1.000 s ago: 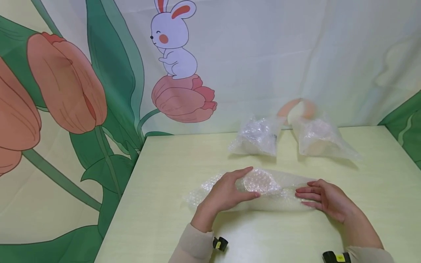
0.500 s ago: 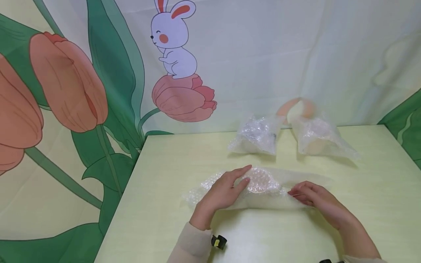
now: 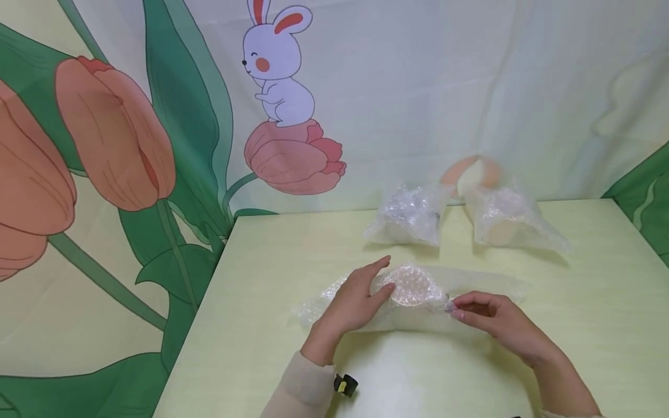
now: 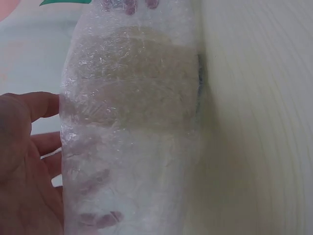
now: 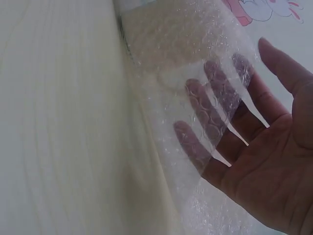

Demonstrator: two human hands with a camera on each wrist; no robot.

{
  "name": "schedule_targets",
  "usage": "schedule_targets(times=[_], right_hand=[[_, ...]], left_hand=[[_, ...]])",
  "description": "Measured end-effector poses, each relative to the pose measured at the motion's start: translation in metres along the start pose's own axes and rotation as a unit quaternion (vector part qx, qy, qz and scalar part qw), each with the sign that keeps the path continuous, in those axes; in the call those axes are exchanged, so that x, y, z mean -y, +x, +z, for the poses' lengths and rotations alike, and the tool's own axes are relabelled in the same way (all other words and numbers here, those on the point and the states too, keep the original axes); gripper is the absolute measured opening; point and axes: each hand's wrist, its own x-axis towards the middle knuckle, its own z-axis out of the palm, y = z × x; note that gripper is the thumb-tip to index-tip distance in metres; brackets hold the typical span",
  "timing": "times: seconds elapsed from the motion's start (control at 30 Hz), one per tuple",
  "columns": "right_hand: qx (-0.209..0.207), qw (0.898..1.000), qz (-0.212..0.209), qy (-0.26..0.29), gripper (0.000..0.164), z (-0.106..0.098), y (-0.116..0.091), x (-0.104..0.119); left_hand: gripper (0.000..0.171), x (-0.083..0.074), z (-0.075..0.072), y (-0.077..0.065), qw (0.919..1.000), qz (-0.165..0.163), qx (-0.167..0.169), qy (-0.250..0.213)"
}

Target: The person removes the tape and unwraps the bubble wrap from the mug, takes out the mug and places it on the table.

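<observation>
A long piece of clear bubble wrap (image 3: 470, 281) lies crosswise on the table, wrapped round a pale pinkish round thing (image 3: 413, 285) near its middle. The left hand (image 3: 351, 302) rests over the wrap left of the round thing, fingers extended and thumb beside it. In the left wrist view, beige shows through the wrap (image 4: 137, 83), with a thin dark edge on one side. The right hand (image 3: 496, 316) pinches the wrap just right of the round thing between thumb and forefinger. In the right wrist view, the right hand's fingers (image 5: 210, 112) show through the clear sheet.
Farther back on the pale table (image 3: 261, 261) stand two bubble-wrapped bundles, one bundle (image 3: 407, 215) at the centre and the other bundle (image 3: 509, 217) to its right. Behind the table hangs a cloth (image 3: 418, 87) printed with tulips and a rabbit.
The right hand has moved left from the wrap's right end and closed thumb and forefinger on it by the round thing. The left thumb has lifted from the wrap's near side toward the round thing.
</observation>
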Motion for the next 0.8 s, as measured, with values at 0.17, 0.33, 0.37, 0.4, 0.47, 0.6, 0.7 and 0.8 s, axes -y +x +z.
schedule_targets(times=[0.17, 0.33, 0.37, 0.4, 0.47, 0.6, 0.7, 0.8], right_hand=[[-0.003, 1.000, -0.024, 0.006, 0.030, 0.003, -0.001, 0.002], [0.001, 1.000, -0.028, 0.012, 0.030, 0.003, -0.001, 0.002], [0.003, 0.999, -0.029, 0.015, 0.030, 0.003, -0.002, 0.002], [0.004, 0.999, -0.029, 0.015, 0.030, 0.003, -0.002, 0.002], [0.004, 0.999, -0.030, 0.016, 0.030, 0.003, -0.002, 0.003], [0.005, 0.999, -0.030, 0.017, 0.030, 0.003, -0.003, 0.004], [0.012, 0.999, -0.027, 0.020, 0.030, 0.003, -0.004, 0.004], [0.023, 0.999, -0.031, 0.021, 0.029, 0.002, -0.005, 0.004]], left_hand=[[0.057, -0.002, -0.001, -0.005, 0.9969, -0.032, -0.071, -0.003], [0.043, 0.001, -0.008, -0.013, 0.9929, -0.061, -0.099, -0.021], [0.040, 0.001, -0.009, -0.015, 0.9927, -0.067, -0.097, -0.025], [0.038, 0.003, -0.011, -0.017, 0.9927, -0.072, -0.092, -0.032], [0.035, 0.005, -0.013, -0.020, 0.9931, -0.075, -0.078, -0.045], [0.025, 0.009, -0.014, -0.026, 0.9937, -0.066, -0.043, -0.079], [0.018, 0.011, -0.015, -0.029, 0.9927, -0.060, -0.020, -0.103], [0.016, 0.011, -0.017, -0.031, 0.9915, -0.055, -0.003, -0.118]])
